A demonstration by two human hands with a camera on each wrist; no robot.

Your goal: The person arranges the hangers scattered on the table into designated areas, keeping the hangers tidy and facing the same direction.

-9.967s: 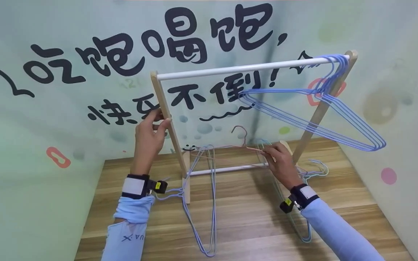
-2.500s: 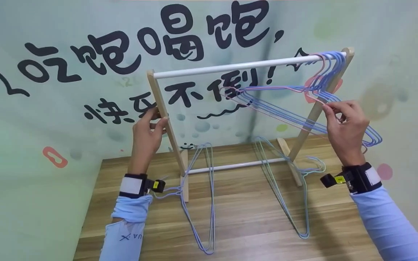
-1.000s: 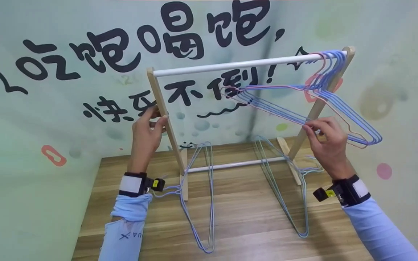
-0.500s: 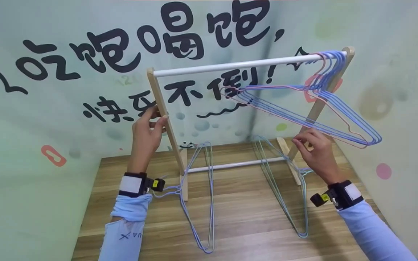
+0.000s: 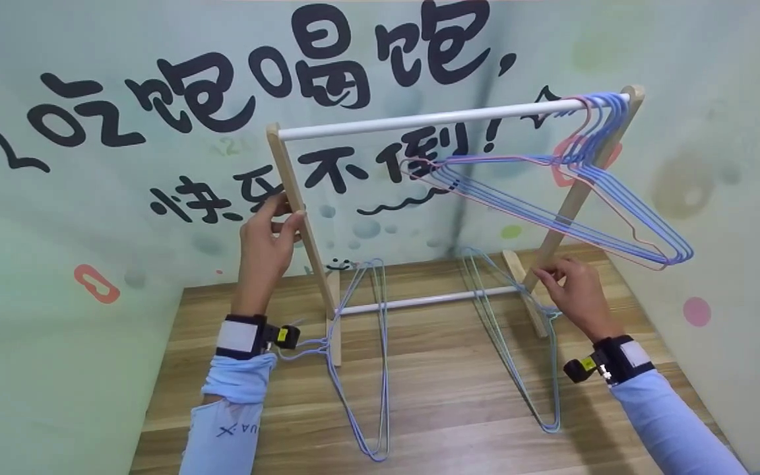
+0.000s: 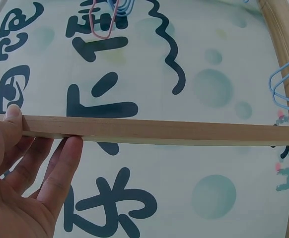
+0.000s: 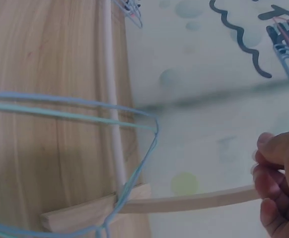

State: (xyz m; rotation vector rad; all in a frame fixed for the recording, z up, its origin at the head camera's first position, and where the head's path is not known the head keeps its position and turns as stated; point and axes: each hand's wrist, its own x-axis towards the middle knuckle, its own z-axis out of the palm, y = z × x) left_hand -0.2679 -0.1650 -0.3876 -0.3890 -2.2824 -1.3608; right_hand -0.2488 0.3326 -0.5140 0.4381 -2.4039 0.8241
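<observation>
My left hand (image 5: 268,247) grips the left wooden post (image 5: 311,247) of a small clothes rack, thumb on one side and fingers on the other, as the left wrist view shows. Low beside the right post (image 5: 555,237) is my right hand (image 5: 578,290), its fingers loosely curled with nothing visible in them. A pink wire hanger (image 5: 617,211) hangs from the white top rail (image 5: 433,120), in front of several blue hangers (image 5: 657,218). Just below my right hand, blue and green hangers (image 5: 555,376) lean over the lower rail, their hooks mostly hidden behind the hand.
More blue and green hangers (image 5: 385,369) lean on the left part of the white lower rail (image 5: 426,302). The rack stands on a wood-grain surface (image 5: 459,409). Behind it rises a pale wall (image 5: 156,198) with dark lettering, and another wall bounds the right side.
The pink hanger, earlier in my right hand low in the rack, now hangs on the top rail. My right hand has let go and moved down towards the lower hangers. My left hand keeps its grip.
</observation>
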